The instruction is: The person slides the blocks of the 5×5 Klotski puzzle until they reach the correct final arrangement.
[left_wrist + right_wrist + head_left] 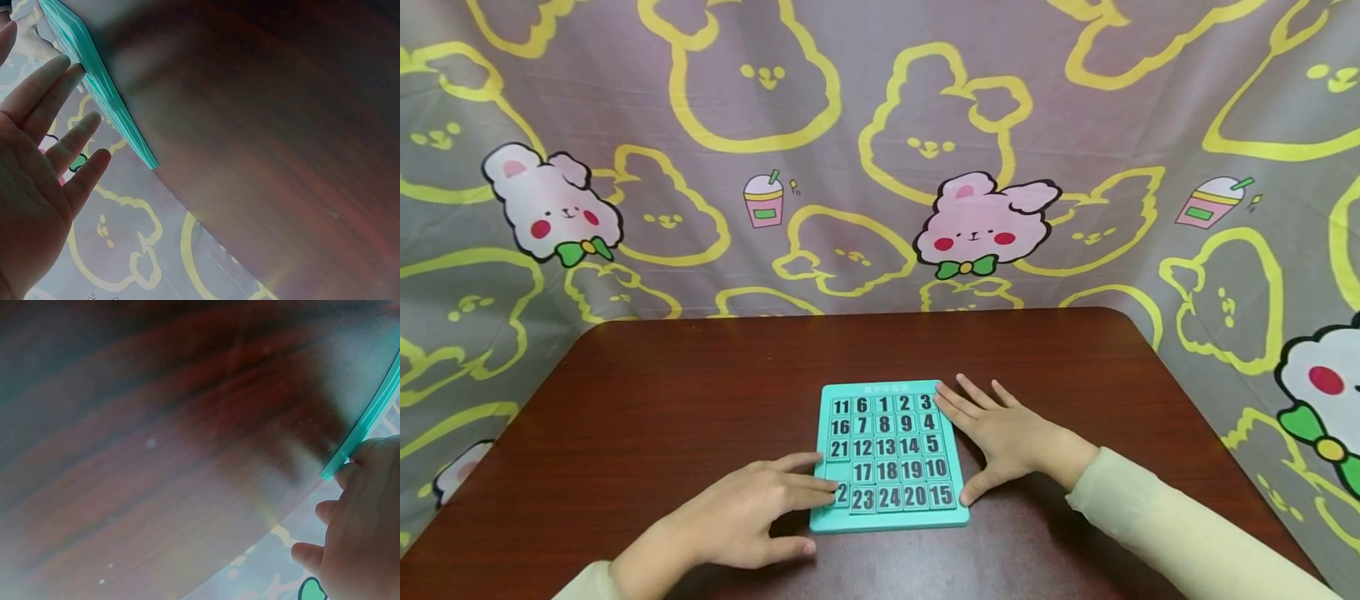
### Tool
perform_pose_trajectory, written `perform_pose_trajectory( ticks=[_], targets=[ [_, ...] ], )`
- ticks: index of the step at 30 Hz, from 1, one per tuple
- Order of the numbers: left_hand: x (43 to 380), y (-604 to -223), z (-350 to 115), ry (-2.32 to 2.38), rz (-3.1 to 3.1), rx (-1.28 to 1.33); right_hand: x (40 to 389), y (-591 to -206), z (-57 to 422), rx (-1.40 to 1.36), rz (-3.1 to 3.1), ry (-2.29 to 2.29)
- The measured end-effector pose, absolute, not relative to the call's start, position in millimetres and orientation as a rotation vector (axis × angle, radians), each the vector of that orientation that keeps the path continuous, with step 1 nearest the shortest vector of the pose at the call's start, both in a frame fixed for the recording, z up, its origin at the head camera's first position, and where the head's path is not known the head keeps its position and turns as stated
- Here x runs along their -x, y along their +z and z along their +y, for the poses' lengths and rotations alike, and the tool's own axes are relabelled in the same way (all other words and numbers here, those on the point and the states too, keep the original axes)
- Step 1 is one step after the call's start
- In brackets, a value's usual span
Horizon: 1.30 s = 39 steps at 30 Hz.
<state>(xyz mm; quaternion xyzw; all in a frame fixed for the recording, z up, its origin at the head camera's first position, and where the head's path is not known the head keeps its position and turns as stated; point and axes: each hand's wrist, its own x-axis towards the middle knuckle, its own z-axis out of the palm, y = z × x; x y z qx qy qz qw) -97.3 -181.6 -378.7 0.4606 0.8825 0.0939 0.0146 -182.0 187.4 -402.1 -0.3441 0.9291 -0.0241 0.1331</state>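
Note:
A teal sliding number puzzle lies flat on the table, its tiles printed with black numbers. On its left side, a gap without a tile sits under the 21 tile. My left hand reaches in with fingers extended; one fingertip touches the bottom-left tile, partly covering its number. Another finger rests at the left rim, and the thumb is apart from the board. Along the right rim lies my right hand, fingers spread, thumb at the lower right corner. Both wrist views show the puzzle's side edge beside the fingers.
The dark brown wooden table has rounded far corners. Behind it and at both sides hangs a grey curtain with yellow outlines and cartoon rabbits.

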Motion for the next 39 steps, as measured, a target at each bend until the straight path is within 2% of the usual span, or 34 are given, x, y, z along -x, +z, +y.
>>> perform_pose_trajectory(
  ticks=[15, 30, 39],
  targets=[
    [95, -379, -180, 0.316, 2.736, -1.463, 182, -404, 188, 0.968, 2.688, -0.076],
    [114, -375, -184, 0.344, 2.772, -1.443, 182, -403, 187, 0.967, 2.687, -0.068],
    [124, -375, -181, 0.310, 2.763, -1.320, 182, -401, 187, 0.981, 2.693, -0.073]
  ],
)
